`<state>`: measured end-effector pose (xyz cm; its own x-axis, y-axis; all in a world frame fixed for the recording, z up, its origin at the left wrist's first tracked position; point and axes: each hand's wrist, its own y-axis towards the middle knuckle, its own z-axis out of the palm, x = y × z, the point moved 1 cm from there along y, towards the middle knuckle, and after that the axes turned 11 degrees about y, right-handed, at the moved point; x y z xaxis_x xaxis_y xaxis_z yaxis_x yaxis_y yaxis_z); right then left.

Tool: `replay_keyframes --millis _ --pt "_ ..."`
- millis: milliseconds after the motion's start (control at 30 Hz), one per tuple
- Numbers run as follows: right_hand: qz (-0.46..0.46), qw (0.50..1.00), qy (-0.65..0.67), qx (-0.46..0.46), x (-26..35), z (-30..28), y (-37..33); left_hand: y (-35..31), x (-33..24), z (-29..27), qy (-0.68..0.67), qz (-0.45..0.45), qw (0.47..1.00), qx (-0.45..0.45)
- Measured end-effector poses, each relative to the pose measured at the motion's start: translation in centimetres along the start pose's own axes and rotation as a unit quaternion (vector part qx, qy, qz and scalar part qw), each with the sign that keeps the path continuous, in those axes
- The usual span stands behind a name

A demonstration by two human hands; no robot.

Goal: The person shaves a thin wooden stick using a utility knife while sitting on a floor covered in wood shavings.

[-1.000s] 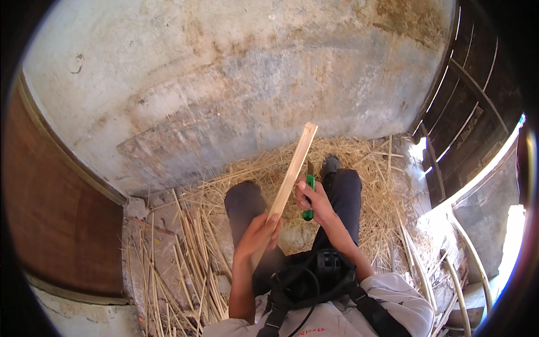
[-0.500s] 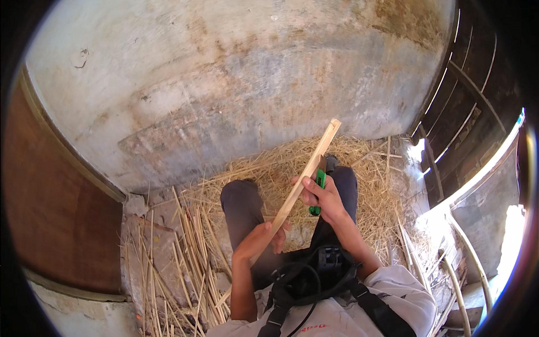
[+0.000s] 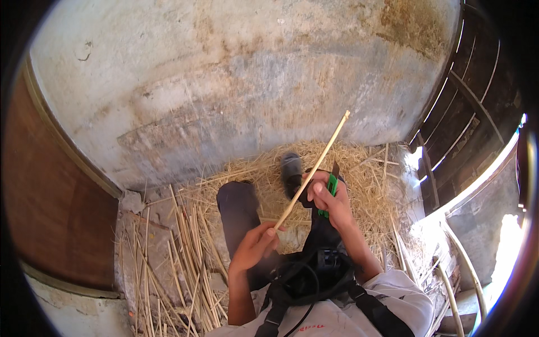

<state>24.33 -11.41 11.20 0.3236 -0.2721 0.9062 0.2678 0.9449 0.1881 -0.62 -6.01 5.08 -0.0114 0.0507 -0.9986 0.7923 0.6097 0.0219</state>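
While one pale wooden strip (image 3: 313, 169) slants up and away, two hands attend to it: the left hand (image 3: 254, 247) pinches its lower end, and the right hand (image 3: 337, 209), just right of the strip, is wrapped round one green cutter (image 3: 332, 184), its fingertips close against the strip. One dark shoe (image 3: 291, 167) shows left of the strip; loose sticks (image 3: 193, 253), too tangled to count, lie farther left. Half a second ago the strip showed a broader face, and the shoe appeared on its right.
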Motion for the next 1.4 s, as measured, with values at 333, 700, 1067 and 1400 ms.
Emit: replay_keyframes --millis 333,700,1067,1400 --pt "-0.063 0.988 -0.137 0.027 1.5 0.1 -1.4 1.7 -2.3 1.3 -0.011 -0.018 1.000 0.001" --pt "-0.224 0.884 -0.403 0.072 1.6 -2.3 -1.7 2.8 -5.4 3.4 0.006 -0.037 0.999 -0.027" --pt "-0.270 0.827 -0.492 0.030 4.2 -3.2 -2.4 2.8 -5.5 5.8 -0.031 -0.094 0.994 -0.053" --pt "-0.290 0.802 -0.522 0.005 4.7 -3.4 -1.7 2.4 -5.9 6.0 -0.034 -0.122 0.990 -0.055"
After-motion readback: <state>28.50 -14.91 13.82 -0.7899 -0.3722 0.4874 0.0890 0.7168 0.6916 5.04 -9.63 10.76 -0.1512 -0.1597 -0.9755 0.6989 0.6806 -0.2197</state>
